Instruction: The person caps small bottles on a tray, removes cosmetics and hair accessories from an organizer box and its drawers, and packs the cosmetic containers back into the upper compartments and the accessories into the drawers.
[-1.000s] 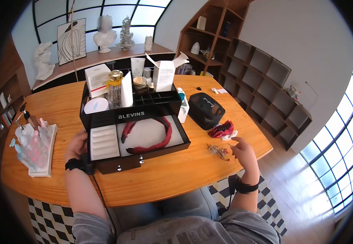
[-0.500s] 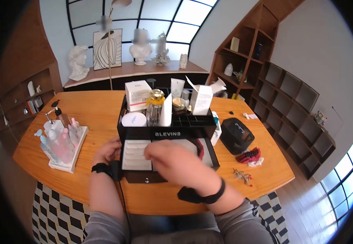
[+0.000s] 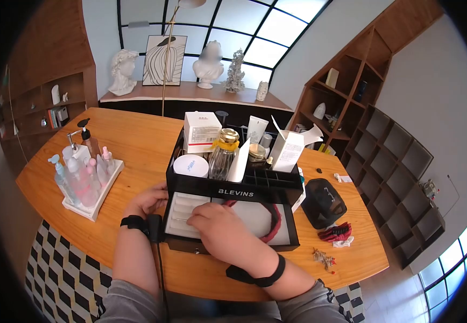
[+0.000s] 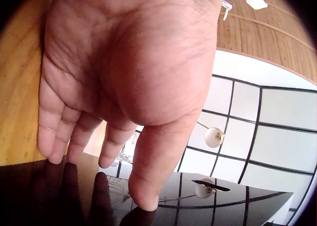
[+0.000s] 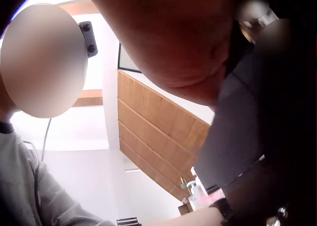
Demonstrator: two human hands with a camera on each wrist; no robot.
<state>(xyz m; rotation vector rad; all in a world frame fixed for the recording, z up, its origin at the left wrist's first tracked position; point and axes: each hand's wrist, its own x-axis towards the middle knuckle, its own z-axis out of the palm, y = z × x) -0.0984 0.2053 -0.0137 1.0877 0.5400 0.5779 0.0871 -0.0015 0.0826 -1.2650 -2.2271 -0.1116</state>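
Observation:
A black organizer box (image 3: 234, 185) lettered BLEVINS stands in front of me, its drawer pulled out. Inside the drawer are a white ring insert (image 3: 182, 207) with padded rolls and a dark red headband (image 3: 276, 223). My right hand (image 3: 217, 229) reaches over the drawer with curled fingers. Its fingertips pinch a small, thin, light-coloured piece (image 3: 178, 219) low over the insert; its exact kind cannot be made out. My left hand (image 3: 150, 199) rests on the box's left side; in the left wrist view its extended fingers (image 4: 143, 181) touch the glossy black surface.
Cosmetics fill the box top, including a perfume bottle (image 3: 223, 159) and an opened white carton (image 3: 288, 151). Pump bottles stand on a white tray (image 3: 101, 188) at left. Right of the box lie a black mesh case (image 3: 324, 203), a red claw clip (image 3: 335, 232) and small hair clips (image 3: 324, 259).
My right hand has moved left from beside the small hair clips to over the ring insert, carrying the thin piece. My left hand stays at the box's side. The head view has shifted.

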